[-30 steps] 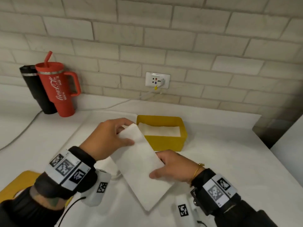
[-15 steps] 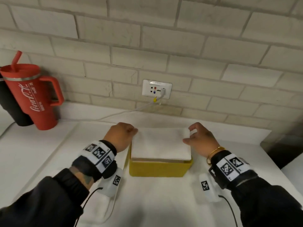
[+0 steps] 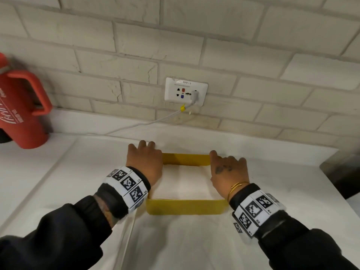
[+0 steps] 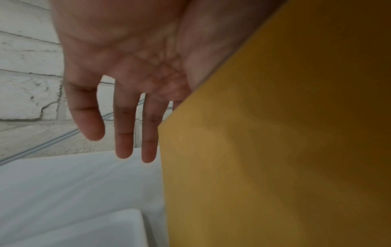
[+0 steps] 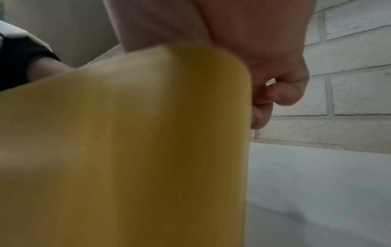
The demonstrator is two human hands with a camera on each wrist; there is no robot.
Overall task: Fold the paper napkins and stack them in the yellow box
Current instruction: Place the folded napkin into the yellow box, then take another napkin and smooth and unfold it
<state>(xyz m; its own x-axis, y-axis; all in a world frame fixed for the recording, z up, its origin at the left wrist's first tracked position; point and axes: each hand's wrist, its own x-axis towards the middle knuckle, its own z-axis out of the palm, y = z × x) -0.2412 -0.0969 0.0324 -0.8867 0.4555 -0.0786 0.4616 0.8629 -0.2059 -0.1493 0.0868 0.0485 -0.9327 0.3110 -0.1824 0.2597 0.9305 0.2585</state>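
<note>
Flanking yellow box (image 3: 185, 206), left hand (image 4: 127, 66) fingers straight, right hand (image 5: 275, 80) curled, napkins (image 3: 185, 182) visible from head only.

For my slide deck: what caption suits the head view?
Both hands, left hand and right hand, flank the yellow box holding folded napkins.

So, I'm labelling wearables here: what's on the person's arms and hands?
Black sleeves on both arms. Each wrist carries a white band printed with black square markers. The left hand is bare; the right hand has a dark mark on its back and a thin gold bangle.
</note>
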